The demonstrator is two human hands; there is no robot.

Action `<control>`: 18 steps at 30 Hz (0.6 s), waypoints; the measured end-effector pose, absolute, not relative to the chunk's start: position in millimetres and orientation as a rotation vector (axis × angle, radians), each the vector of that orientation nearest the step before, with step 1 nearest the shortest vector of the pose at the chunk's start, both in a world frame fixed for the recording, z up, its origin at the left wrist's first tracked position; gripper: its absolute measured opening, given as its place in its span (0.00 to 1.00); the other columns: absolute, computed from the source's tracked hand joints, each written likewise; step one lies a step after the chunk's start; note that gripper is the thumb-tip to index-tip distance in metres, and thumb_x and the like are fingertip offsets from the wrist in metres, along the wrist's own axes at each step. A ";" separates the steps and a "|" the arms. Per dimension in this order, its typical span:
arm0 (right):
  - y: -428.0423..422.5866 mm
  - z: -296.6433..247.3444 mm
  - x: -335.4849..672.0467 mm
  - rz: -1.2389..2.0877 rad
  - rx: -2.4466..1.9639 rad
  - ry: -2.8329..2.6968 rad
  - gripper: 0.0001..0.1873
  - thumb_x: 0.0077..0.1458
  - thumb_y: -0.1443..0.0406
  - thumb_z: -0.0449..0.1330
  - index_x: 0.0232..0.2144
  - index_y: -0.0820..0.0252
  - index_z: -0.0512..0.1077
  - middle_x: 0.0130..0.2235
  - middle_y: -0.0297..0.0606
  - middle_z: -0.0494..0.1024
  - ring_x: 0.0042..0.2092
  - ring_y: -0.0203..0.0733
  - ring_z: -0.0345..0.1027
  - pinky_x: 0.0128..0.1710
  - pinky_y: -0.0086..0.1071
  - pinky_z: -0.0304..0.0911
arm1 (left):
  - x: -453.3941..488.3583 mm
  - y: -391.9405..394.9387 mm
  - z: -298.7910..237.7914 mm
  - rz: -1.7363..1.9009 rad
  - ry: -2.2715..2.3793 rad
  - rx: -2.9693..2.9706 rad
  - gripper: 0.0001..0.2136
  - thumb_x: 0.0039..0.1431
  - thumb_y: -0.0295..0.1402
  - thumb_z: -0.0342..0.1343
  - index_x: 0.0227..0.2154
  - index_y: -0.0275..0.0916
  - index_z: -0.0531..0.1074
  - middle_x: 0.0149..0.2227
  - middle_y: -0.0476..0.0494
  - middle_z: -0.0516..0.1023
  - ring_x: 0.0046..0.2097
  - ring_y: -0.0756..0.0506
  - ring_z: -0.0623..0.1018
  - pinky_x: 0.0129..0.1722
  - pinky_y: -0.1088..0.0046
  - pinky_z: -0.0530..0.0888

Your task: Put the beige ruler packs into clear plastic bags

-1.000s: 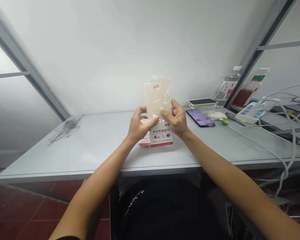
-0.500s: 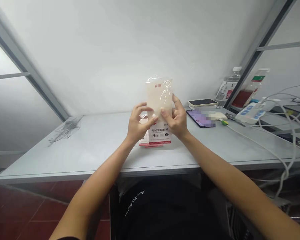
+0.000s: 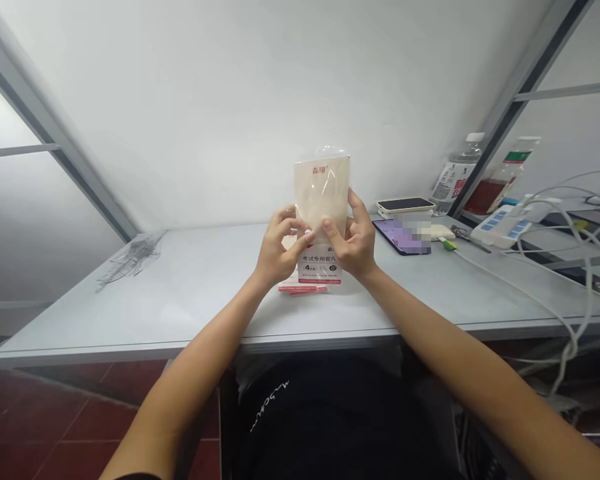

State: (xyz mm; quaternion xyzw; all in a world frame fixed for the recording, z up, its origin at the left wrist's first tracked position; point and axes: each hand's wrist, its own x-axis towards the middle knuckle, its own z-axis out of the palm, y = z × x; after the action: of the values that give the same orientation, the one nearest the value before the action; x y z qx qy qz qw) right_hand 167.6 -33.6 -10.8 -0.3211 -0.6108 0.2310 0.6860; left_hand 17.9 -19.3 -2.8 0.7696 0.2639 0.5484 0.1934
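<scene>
Both of my hands hold an upright clear plastic packet of an exam ruler set (image 3: pixel 321 200) above the table, with its red-and-white label card (image 3: pixel 319 265) showing below my fingers. My left hand (image 3: pixel 283 250) pinches the packet's left side, its thumb across the front. My right hand (image 3: pixel 354 243) grips the right side, its thumb on the front. The packet's lower edge is close to a second red-edged packet (image 3: pixel 300 289), which lies on the table mostly hidden behind my left hand and the card.
The pale table (image 3: pixel 180 287) has crumpled clear wrap (image 3: pixel 130 259) at the left. At the right stand a smartphone (image 3: pixel 403 237), a second phone (image 3: pixel 405 205), plastic bottles (image 3: pixel 455 179), and a power strip (image 3: pixel 497 227) with white cables.
The held packet has risen slightly and shifted right, with both hands following it. Its top now stands higher, and more of the lower packet's red edge shows beneath the card.
</scene>
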 end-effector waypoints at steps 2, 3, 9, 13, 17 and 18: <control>-33.8 -10.9 167.4 0.528 -0.715 -1.370 0.37 0.50 0.53 0.59 0.59 0.49 0.52 0.42 0.41 0.76 0.35 0.48 0.73 0.32 0.42 0.69 | 18.3 -20.3 -2.6 1.537 0.750 2.201 0.07 0.54 0.38 0.54 0.31 0.40 0.68 0.48 0.39 0.66 0.52 0.43 0.67 0.43 0.65 0.72; -33.7 -11.1 167.3 0.539 -0.711 -1.371 0.37 0.50 0.53 0.59 0.59 0.49 0.51 0.42 0.41 0.76 0.36 0.48 0.72 0.33 0.43 0.70 | 18.6 -20.8 -2.6 1.540 0.758 2.217 0.07 0.55 0.38 0.54 0.31 0.40 0.68 0.49 0.39 0.66 0.52 0.43 0.67 0.43 0.65 0.72; -32.1 -12.7 165.9 0.559 -0.701 -1.371 0.37 0.50 0.53 0.59 0.59 0.49 0.51 0.44 0.42 0.75 0.39 0.50 0.73 0.35 0.43 0.70 | 20.0 -21.6 -3.9 1.552 0.757 2.267 0.06 0.57 0.37 0.51 0.31 0.40 0.66 0.48 0.38 0.66 0.56 0.42 0.63 0.45 0.63 0.71; -32.1 -12.3 165.0 0.547 -0.695 -1.363 0.37 0.49 0.53 0.60 0.59 0.49 0.51 0.43 0.42 0.75 0.38 0.50 0.72 0.34 0.43 0.70 | 20.4 -20.7 -4.9 1.600 0.748 2.299 0.05 0.58 0.36 0.50 0.31 0.41 0.65 0.47 0.38 0.67 0.56 0.42 0.64 0.48 0.61 0.69; -31.9 -13.0 164.7 0.555 -0.700 -1.363 0.37 0.50 0.53 0.59 0.59 0.49 0.51 0.41 0.41 0.76 0.38 0.49 0.73 0.34 0.43 0.70 | 19.8 -20.1 -4.8 1.639 0.770 2.360 0.05 0.58 0.36 0.49 0.30 0.40 0.65 0.47 0.38 0.67 0.55 0.43 0.64 0.53 0.58 0.64; -31.8 -13.3 164.7 0.561 -0.702 -1.361 0.37 0.50 0.53 0.59 0.59 0.49 0.51 0.41 0.41 0.76 0.37 0.49 0.73 0.33 0.42 0.70 | 19.6 -20.1 -4.7 1.642 0.780 2.377 0.05 0.59 0.35 0.49 0.30 0.41 0.65 0.47 0.39 0.67 0.55 0.43 0.65 0.53 0.58 0.64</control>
State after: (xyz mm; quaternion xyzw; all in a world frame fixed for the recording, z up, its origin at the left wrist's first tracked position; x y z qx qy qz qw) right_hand 164.7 -31.8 -13.3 -0.3132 -0.6076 0.2503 0.6856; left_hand 19.6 -20.1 -4.7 0.7920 0.2600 0.5473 0.0745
